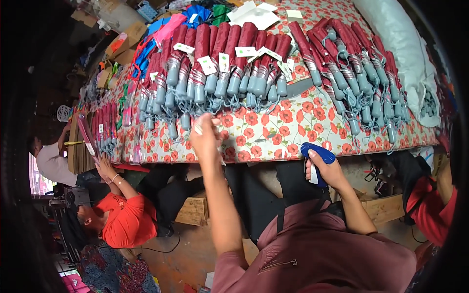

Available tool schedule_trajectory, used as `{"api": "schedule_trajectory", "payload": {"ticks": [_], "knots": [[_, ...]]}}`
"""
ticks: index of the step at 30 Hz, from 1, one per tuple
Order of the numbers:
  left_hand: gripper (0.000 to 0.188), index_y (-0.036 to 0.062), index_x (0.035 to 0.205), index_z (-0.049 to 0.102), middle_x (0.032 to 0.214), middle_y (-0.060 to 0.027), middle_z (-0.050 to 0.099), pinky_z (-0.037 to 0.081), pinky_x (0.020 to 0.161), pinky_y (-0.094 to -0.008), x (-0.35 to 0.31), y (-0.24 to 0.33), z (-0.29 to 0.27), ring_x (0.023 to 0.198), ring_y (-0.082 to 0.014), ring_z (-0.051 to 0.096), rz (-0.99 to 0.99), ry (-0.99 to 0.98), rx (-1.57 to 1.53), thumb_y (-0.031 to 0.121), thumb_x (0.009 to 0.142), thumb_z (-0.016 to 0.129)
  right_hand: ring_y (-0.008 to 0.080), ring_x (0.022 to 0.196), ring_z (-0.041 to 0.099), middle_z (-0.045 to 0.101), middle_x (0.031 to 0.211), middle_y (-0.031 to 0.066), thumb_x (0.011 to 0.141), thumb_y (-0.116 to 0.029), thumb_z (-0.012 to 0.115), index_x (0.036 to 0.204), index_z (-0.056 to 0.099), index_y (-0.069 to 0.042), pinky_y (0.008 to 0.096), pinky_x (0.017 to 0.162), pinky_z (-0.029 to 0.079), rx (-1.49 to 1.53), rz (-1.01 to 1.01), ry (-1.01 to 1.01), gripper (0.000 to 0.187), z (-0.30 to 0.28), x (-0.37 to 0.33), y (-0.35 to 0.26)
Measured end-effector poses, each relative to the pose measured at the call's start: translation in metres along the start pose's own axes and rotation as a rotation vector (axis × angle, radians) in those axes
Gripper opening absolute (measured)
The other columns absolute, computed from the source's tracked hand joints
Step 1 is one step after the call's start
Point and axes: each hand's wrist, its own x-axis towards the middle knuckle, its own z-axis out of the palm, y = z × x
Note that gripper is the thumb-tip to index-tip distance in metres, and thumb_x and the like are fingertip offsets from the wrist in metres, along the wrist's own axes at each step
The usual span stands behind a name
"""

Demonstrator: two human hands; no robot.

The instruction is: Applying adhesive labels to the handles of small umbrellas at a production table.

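My left hand (206, 134) is raised at the table's near side, close to the grey handles of a row of folded maroon umbrellas (222, 44). Its fingers are drawn together and slightly blurred; a small whitish bit shows at them, too unclear to name. In my right hand (328, 168) is a blue tagging gun (318, 152) with a white part, held at the table's front edge. White paper tags (207, 65) lie on or hang from several umbrellas in the row. A second pile of maroon umbrellas (349, 63) lies to the right.
A flat dark blade-like piece (299, 88) lies between the piles on the flowered tablecloth (244, 139). White sheets (252, 13) sit at the back, a white sack (403, 53) at the right. A person in red (128, 219) sits at left, beside more umbrellas; another red sleeve (430, 207) is at right.
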Motion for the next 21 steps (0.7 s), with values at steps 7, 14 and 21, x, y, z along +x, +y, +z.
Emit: {"api": "schedule_trajectory", "payload": {"ticks": [7,14,21], "knots": [[0.042,-0.0141,0.139,0.048,0.133,-0.0271,0.064,0.06,0.097,-0.0373,-0.118,-0.08,-0.005,0.111,-0.0325,0.071,-0.425,-0.259,-0.413,-0.008,0.098,0.051,0.015,0.063,0.066,0.068,0.079,0.0056,0.107,-0.026,0.059,0.1,0.067,0.0,0.025,0.062,0.054,-0.055,0.032,-0.048,0.028,0.003,0.003,0.008],[0.034,-0.0142,0.132,0.052,0.116,-0.0273,0.072,0.064,0.089,-0.0367,-0.169,-0.059,0.002,0.1,-0.033,0.075,-0.308,-0.261,-0.362,-0.004,0.1,0.057,0.0117,0.068,0.06,0.066,0.079,0.0049,0.102,-0.014,0.066,0.108,0.069,0.002,0.0233,0.066,0.051,-0.04,-0.082,-0.111,0.018,0.021,-0.012,-0.009],[0.026,-0.0141,0.118,0.063,0.104,-0.0206,0.077,0.062,0.085,-0.0285,-0.182,-0.035,0.01,0.092,-0.0234,0.077,-0.085,-0.137,-0.154,-0.004,0.096,0.07,0.0166,0.078,0.062,0.069,0.094,0.0082,0.097,-0.013,0.066,0.107,0.068,0.001,0.0271,0.074,0.05,-0.323,-0.471,-0.362,0.018,0.023,-0.034,-0.023]]}}
